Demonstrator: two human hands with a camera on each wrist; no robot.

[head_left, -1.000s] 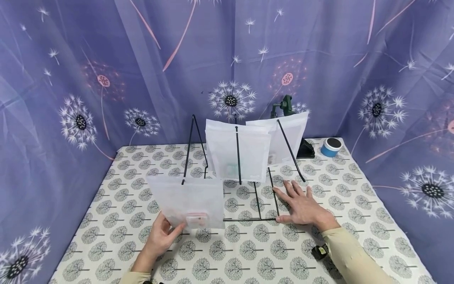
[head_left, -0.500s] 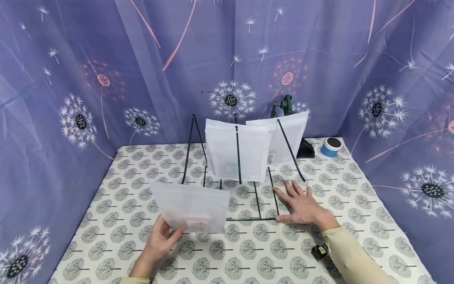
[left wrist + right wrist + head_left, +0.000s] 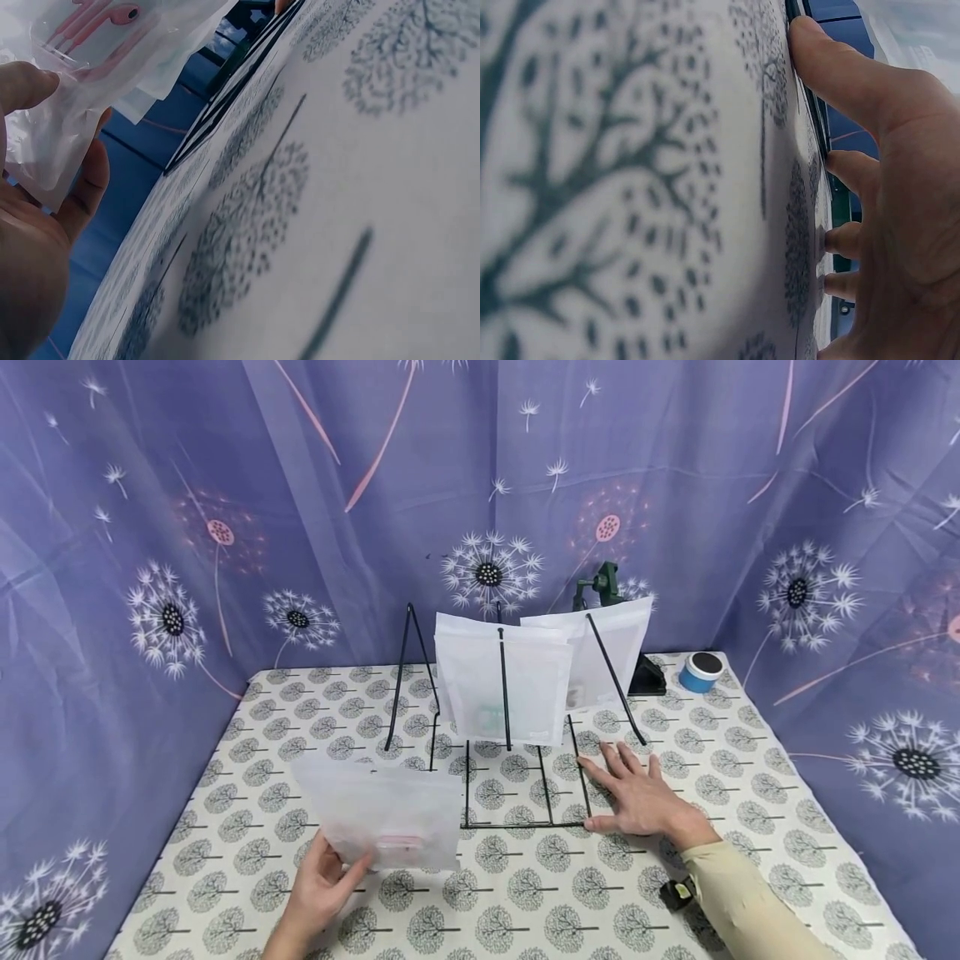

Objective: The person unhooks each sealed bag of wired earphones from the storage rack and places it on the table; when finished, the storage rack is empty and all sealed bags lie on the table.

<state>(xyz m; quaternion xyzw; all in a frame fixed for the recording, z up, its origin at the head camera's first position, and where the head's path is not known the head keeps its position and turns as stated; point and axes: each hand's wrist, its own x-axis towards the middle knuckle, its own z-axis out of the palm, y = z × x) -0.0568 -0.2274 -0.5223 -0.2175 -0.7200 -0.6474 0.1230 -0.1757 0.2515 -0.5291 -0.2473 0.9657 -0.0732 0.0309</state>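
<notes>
From where I stand, the left hand (image 3: pixel 318 889) pinches the lower left corner of a translucent white pouch (image 3: pixel 386 802), thumb on the near face and fingers behind. The pouch is held up in front of the black wire rack (image 3: pixel 505 693), at its left side, leaning a little; pink earphones (image 3: pixel 101 22) show through the plastic. I can't tell whether its far edge brushes the wires. The right hand (image 3: pixel 637 797) is spread over the rack's near right corner, its thumb at the front rail and its other fingertips reaching down around the side wire, gripping nothing that I can see.

To my eye the step in hand is managing this one pouch at the rack while the right hand steadies the frame; whether it is going in or coming out, I can't judge. Either way, the next move seems to call for a secure pinch, a pouch kept from folding, and a rack that doesn't slide.

Further in, a pouch with something greenish inside (image 3: pixel 468 681) stands behind the middle divider, and another pouch (image 3: pixel 622 643) leans to the right. Beyond them are a dark green clamp (image 3: pixel 603 583), a blue tub (image 3: pixel 700 681) and the dandelion curtain (image 3: pixel 375 435)
</notes>
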